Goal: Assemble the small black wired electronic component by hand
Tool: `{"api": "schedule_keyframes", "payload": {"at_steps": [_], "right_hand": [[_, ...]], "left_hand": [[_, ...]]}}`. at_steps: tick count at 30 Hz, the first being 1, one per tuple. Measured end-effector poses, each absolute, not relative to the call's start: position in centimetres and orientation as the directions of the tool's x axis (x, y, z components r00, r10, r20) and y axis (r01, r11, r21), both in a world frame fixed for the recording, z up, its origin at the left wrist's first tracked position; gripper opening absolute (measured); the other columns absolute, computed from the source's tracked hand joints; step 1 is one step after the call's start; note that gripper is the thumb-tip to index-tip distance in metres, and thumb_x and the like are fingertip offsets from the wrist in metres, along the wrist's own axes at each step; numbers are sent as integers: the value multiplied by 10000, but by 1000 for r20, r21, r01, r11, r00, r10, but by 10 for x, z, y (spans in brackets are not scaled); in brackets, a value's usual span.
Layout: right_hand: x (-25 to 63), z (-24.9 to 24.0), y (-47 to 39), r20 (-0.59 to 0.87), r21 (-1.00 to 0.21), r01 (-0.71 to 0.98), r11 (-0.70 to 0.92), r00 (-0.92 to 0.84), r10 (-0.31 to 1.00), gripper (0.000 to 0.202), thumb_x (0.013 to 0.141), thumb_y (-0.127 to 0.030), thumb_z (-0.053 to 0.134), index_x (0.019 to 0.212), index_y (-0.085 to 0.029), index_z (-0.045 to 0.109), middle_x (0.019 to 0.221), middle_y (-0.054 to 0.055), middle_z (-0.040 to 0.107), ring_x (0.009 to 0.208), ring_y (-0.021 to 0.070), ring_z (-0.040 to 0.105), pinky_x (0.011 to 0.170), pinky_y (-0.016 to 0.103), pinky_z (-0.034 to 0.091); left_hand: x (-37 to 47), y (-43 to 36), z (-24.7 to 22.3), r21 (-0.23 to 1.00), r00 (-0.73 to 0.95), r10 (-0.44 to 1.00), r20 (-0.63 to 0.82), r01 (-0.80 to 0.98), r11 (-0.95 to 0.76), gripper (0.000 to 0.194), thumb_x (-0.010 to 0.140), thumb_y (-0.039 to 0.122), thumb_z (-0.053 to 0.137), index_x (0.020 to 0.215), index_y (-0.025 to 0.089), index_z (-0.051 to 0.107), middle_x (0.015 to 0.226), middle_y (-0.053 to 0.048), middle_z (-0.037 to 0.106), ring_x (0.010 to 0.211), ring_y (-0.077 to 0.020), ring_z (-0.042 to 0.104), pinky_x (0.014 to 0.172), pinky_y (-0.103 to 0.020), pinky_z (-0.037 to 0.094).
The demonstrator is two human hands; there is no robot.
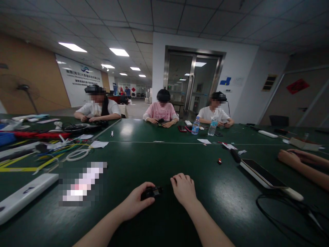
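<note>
My left hand (137,202) is closed round a small black object (153,192) with a boxy shape, thumb on the near side and fingers on the far side. What kind of object it is, I cannot make out. A short way to its right, my right hand (183,188) rests palm down on the dark green table (164,157). Its fingers are slightly bent and nothing shows in them. A blurred-out phone-like slab (84,181) lies to the left of my left hand.
On the left are a long white bar (28,195), coiled white cable (77,154) and coloured wires. To the right, a phone (263,173) lies on a white bar, near a black cable (277,216) and another person's hands (290,157). Two bottles (212,127) and three people in headsets are across the table.
</note>
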State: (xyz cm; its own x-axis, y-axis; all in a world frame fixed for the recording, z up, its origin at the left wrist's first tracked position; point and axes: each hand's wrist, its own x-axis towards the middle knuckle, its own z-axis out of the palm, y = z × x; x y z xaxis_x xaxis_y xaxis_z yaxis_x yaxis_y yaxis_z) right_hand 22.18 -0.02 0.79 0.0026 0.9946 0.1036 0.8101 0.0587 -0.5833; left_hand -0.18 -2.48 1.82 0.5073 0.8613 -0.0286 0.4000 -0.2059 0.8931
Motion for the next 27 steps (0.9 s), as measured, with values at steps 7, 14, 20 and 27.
{"api": "schedule_keyframes", "payload": {"at_steps": [7, 14, 20, 27], "right_hand": [[221, 2, 2, 172, -596, 795, 115, -13, 985, 268, 846, -407, 426, 1020, -284, 588, 1120, 65, 553, 1096, 282, 448, 957, 507, 273], [215, 20, -11, 109, -709, 693, 131, -75, 991, 295, 866, -417, 395, 1033, -267, 586, 1105, 52, 572, 1064, 244, 496, 924, 425, 362], [206, 29, -29, 58, -891, 394, 226, -394, 917, 362, 811, -439, 509, 1126, -263, 536, 1098, 37, 548, 948, 188, 547, 774, 302, 449], [205, 24, -27, 49, -864, 447, 230, -381, 923, 393, 710, -289, 641, 1094, -265, 560, 1072, 23, 570, 931, 190, 554, 815, 329, 442]], "left_hand": [[-1, -27, 23, 897, 507, 861, -44, 400, -190, 337, 782, 262, 556, 1107, 216, 478, 1062, -25, 563, 970, -196, 548, 857, -318, 423], [-1, -24, 16, 899, 505, 863, -16, 384, -208, 334, 780, 262, 558, 1101, 215, 478, 1043, -20, 562, 947, -192, 552, 838, -315, 432], [-2, -21, 14, 899, 501, 864, 47, 356, -255, 325, 774, 260, 562, 1089, 217, 491, 1042, -24, 574, 951, -199, 547, 853, -331, 426], [-2, -24, 19, 915, 535, 844, 35, 322, -243, 316, 784, 251, 562, 1092, 222, 494, 1041, -20, 571, 966, -200, 550, 860, -336, 427]]}}
